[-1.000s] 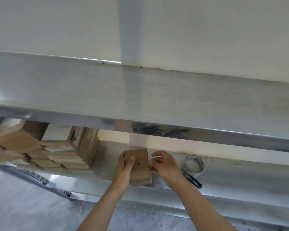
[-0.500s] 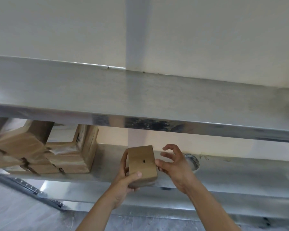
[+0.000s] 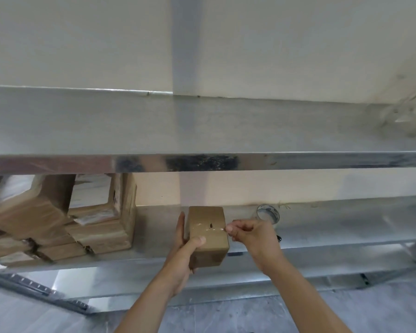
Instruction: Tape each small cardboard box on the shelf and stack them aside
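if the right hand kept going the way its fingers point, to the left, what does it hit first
The small cardboard box: the right hand pinches at its right edge, so it would likely meet that face at once, though depth is unclear.

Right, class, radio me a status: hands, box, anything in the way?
Left hand grips box. Right hand pinches clear tape at box's right edge. Tape roll on shelf behind right hand, stack to the left; nothing blocking.
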{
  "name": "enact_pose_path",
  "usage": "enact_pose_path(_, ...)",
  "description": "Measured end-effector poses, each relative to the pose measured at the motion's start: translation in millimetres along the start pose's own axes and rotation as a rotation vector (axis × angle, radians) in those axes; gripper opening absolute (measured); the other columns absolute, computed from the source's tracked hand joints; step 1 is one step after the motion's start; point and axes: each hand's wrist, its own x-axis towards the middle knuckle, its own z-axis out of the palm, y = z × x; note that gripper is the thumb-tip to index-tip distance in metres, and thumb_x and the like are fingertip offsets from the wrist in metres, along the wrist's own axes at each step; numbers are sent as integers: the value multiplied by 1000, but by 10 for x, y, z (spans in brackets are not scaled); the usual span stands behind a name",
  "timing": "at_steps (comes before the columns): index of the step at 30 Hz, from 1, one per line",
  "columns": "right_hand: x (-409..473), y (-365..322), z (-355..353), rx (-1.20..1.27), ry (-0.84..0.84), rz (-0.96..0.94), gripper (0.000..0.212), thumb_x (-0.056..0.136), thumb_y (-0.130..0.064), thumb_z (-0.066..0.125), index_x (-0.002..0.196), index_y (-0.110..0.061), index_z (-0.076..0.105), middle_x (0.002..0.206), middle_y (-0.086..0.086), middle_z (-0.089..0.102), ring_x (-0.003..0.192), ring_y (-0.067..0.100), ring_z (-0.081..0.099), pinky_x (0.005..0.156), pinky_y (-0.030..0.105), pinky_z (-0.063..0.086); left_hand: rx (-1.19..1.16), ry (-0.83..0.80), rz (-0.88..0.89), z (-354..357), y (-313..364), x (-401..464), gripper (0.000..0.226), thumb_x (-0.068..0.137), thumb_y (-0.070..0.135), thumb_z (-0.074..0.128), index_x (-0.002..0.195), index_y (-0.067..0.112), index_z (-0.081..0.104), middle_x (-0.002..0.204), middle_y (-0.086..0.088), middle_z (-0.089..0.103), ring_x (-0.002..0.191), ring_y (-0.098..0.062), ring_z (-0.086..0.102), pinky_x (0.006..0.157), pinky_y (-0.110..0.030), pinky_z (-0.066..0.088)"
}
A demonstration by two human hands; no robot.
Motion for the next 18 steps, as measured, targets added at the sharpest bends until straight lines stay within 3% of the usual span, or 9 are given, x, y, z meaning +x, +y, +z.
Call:
enact_pose_path(4,-38,-9,-49,15,-3,135,11,86,0,74,76,-3,76,76,10,73,73,17,64,78,28,57,204,8,131,-9,-15,4,92,76,35,74,127,85,16,145,8,48,124,-21,57,98,-45,55)
enact_pose_path(7,-44,-20,-161,-66,-3,216,25,89,4,66,68,-8,68,72,8,65,74,22,55,65,31,48,365,16,215,69,-38,16,99,66,46,73,136,80,12,143,1,45,128,-21,51,106,-52,48)
enact_pose_path(9,-56,-23,-274,-131,0,249,25,93,-5,65,70,-14,64,73,3,60,74,18,49,60,29,41,389,-4,241,155,-70,29,100,65,46,72,140,76,13,142,1,44,128,-19,50,109,-50,46)
enact_pose_path(12,-83,-15,-493,-236,4,226,25,98,-22,64,75,-15,60,84,3,59,79,15,50,71,29,47,406,-42,271,374,-83,2,96,64,48,70,141,73,18,142,4,42,126,-13,50,108,-45,47)
enact_pose_path(16,-218,26,-891,-26,-1,210,26,103,-21,55,101,0,69,106,11,73,92,17,69,85,38,59,384,-66,319,920,-94,-58,81,70,44,63,144,55,31,137,12,45,115,14,48,95,-14,44)
enact_pose_path(18,-343,41,-1198,91,78,147,32,104,-21,54,103,8,68,105,18,74,89,17,71,86,43,61,403,-66,336,1319,-157,-79,80,74,42,57,151,45,33,142,6,40,126,2,42,106,-25,39)
